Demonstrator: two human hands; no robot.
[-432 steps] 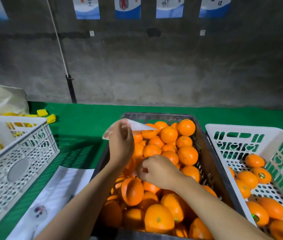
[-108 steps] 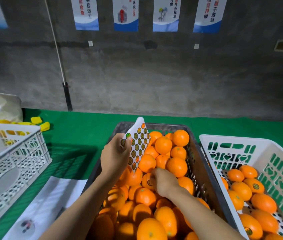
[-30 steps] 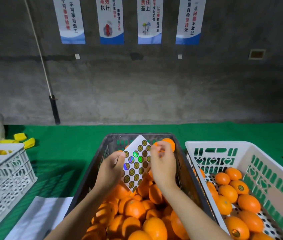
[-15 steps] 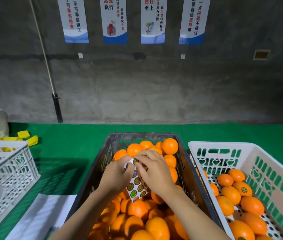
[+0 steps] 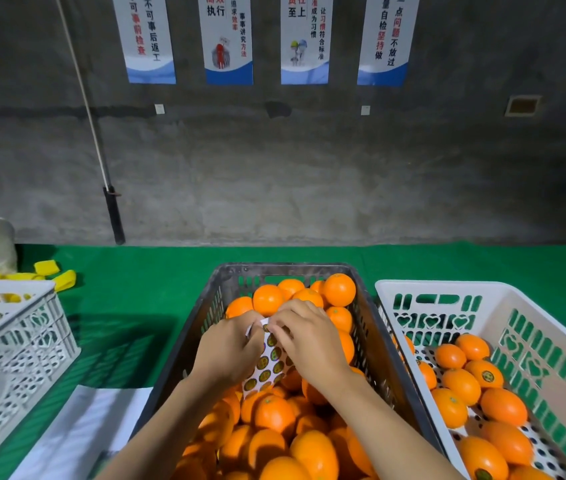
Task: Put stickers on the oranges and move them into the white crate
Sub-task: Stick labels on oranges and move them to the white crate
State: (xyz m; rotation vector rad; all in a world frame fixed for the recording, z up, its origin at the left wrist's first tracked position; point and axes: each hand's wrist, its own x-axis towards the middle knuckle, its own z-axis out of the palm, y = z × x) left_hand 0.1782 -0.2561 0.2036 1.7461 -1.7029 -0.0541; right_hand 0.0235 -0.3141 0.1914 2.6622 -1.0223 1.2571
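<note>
A sticker sheet is being held over the dark crate by the left hand, fingers curled round its edge, while one sticker is being pinched at the sheet's top by the right hand. About a dozen oranges, some visibly labelled, are already lying in the white crate to the right. Many more unlabelled oranges, round and glossy, are being kept heaped in the dark crate, so most work is judged remaining.

The oranges have glossy, finely dimpled peel. The dark crate is scuffed, dull plastic; the white crate smooth perforated plastic. The sticker sheet is slick paper with shiny foil dots. Matt green cloth covers the table, backed by a rough concrete wall.
</note>
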